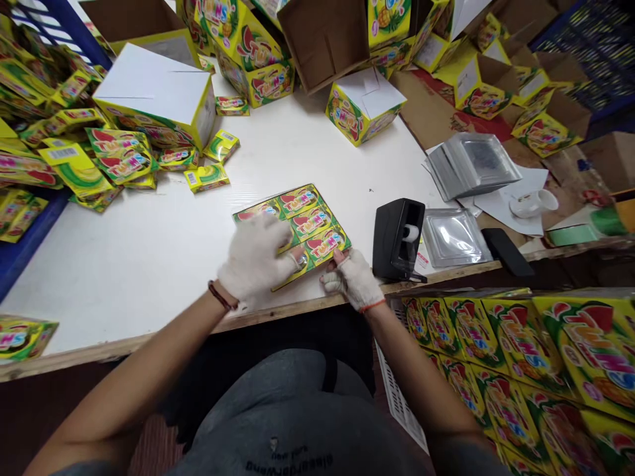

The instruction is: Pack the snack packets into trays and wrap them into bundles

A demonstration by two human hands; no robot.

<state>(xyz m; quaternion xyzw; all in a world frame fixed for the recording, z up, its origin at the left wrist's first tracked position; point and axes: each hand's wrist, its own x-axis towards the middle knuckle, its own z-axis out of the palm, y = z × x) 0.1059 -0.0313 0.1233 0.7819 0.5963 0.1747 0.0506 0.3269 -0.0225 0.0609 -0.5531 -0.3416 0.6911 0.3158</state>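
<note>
- a white work table [149, 277] with a wooden edge runs across the view in front of the person
- stacked yellow printed cartons [520, 357] fill the lower right, below the table edge
- open yellow cartons [248, 39] crowd the far side of the table and the floor beyond it, and a white-topped carton [153, 92] stands at the far left
- a block of yellow packets [302, 228], laid out two across, sits flat on the table near its front edge, between the hands
- the left hand [255, 258], in a white knit glove, lies on the block's near left part, fingers pressed together and only slightly curved
- the right hand [353, 281], also gloved, grips the block's near right corner, its thumb on top and its fingers curled beneath, pinching the edge
- a black tape dispenser [398, 238] stands just right of the right hand, beside a clear plastic tray [452, 238]
- loose yellow packets [207, 177] lie well beyond the block
- a dark bracelet [221, 295] circles the left wrist
</note>
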